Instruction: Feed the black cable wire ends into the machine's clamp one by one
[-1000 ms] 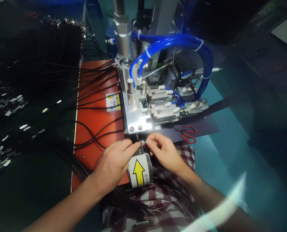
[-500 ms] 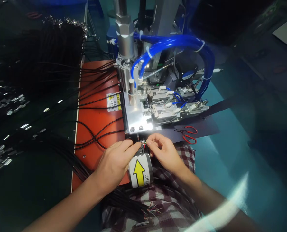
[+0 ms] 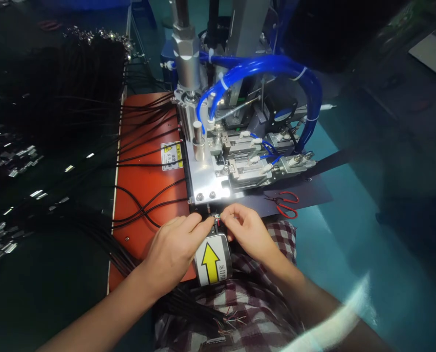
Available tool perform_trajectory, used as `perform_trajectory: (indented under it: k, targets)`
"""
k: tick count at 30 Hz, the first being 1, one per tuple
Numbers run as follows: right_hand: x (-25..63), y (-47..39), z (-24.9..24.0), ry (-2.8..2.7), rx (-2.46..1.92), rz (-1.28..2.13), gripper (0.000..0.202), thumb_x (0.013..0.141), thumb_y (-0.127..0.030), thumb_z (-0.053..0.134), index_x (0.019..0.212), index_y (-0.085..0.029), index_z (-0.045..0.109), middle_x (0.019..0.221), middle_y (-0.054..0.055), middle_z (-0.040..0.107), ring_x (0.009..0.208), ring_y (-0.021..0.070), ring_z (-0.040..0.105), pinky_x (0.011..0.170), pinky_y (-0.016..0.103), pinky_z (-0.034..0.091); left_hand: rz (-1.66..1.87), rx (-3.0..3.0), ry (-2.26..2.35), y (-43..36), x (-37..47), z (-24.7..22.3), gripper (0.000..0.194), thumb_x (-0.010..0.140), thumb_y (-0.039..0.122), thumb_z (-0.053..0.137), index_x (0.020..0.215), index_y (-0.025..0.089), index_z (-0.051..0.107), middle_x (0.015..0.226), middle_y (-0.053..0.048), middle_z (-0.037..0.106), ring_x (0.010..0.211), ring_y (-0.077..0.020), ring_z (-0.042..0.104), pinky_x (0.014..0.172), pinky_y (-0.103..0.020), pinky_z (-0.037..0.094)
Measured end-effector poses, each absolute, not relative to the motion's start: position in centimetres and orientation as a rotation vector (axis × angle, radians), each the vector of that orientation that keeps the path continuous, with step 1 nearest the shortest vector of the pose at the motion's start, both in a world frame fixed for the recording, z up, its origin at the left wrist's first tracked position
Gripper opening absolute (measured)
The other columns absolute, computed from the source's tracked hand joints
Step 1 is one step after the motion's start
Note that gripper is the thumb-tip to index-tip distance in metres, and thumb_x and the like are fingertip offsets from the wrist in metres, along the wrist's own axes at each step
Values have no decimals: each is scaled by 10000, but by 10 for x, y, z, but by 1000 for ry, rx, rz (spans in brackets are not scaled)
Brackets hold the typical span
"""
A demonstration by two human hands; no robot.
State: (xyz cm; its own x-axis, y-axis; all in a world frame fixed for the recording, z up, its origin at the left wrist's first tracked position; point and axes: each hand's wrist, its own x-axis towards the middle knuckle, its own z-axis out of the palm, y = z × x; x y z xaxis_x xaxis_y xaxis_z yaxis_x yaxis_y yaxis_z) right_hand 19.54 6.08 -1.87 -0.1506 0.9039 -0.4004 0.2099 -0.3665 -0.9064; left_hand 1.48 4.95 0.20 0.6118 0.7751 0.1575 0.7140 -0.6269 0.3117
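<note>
A cable end with thin coloured wires [image 3: 217, 218], one of them red, shows between my fingertips at the machine's front edge. My left hand [image 3: 174, 247] has thumb and forefinger closed at the left side of this cable end; the rest of the cable is hidden under the hand. From the right, my right hand [image 3: 247, 232] pinches the wire tips between thumb and forefinger, its other fingers curled. Just behind my fingers is the bright metal plate [image 3: 207, 183] of the machine. A white label with a yellow arrow [image 3: 211, 264] is below them.
Black cables [image 3: 144, 161] cross the orange-red plate [image 3: 137, 195] into the machine's left side. Blue air tubes [image 3: 262, 63] arch above its cylinders. Red-handled scissors [image 3: 287, 204] lie to the right. A bundle of stripped cables [image 3: 203, 310] rests on my checked-cloth lap.
My right fingertips have shifted very slightly at the wires. My left hand keeps its place, and the whole view has moved a little.
</note>
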Motion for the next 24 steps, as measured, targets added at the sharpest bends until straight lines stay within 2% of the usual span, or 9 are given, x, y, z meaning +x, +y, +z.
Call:
perform_trajectory:
  k: [3, 11, 15, 20, 24]
  targets:
    - [199, 62, -23, -1089, -1446, 1767, 212, 812, -362, 544, 735, -164, 539, 478, -57, 472, 438, 95, 425, 463, 218, 315, 413, 2620, 1224, 50, 14, 3, 279, 906, 127, 385, 1090, 116, 594, 796, -71, 610, 649, -187, 546, 569, -308, 471]
    - [194, 43, -28, -1003, -1452, 1662, 207, 766, -355, 616, 759, -151, 581, 597, -29, 509, 499, 94, 446, 476, 218, 360, 449, 2608, 1210, 50, 14, 1, 268, 908, 133, 383, 1086, 119, 584, 853, -89, 627, 707, -202, 577, 605, -317, 492]
    - [191, 44, -25, -1053, -1503, 1627, 195, 746, -326, 633, 710, -137, 602, 566, -33, 484, 483, 82, 398, 453, 210, 328, 461, 2635, 1209, 50, 14, 0, 275, 915, 142, 363, 1084, 129, 580, 857, -91, 634, 692, -206, 583, 578, -316, 488]
    - [193, 49, -24, -1045, -1498, 1706, 200, 733, -323, 636, 704, -127, 611, 569, -22, 518, 481, 84, 431, 458, 213, 346, 485, 2646, 1211, 52, 14, 1, 285, 917, 138, 345, 1079, 128, 580, 824, -85, 638, 646, -198, 577, 539, -306, 474]
    - [191, 50, -22, -973, -1474, 1738, 183, 722, -310, 632, 693, -133, 594, 535, -37, 495, 463, 86, 439, 457, 212, 352, 531, 2607, 1206, 53, 15, 0, 251, 903, 113, 365, 1008, 106, 593, 824, -95, 643, 683, -202, 593, 573, -310, 488]
